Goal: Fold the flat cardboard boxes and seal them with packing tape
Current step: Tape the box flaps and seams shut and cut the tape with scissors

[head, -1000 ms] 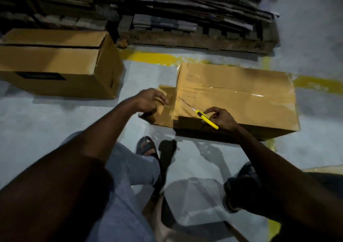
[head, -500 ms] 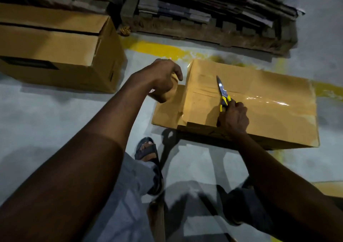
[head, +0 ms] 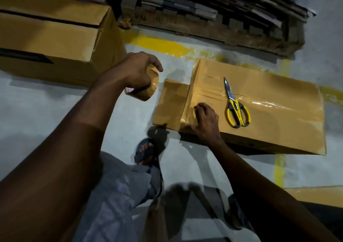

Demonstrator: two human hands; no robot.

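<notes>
The taped cardboard box [head: 269, 119] lies on the floor [head: 55, 112], a second box [head: 55, 37] well apart at far left. The left hand [head: 135, 74] grips a tape roll [head: 148, 93] just off the taped box's left end; the right hand [head: 205, 123] presses its near left corner. Scissors [head: 236, 110] lie closed on its top.

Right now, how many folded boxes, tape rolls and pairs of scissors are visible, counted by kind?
Folded boxes: 2, the taped box and the left box.
Tape rolls: 1, the tape roll in the left hand.
Scissors: 1, the scissors on the taped box.
Total: 4.
</notes>
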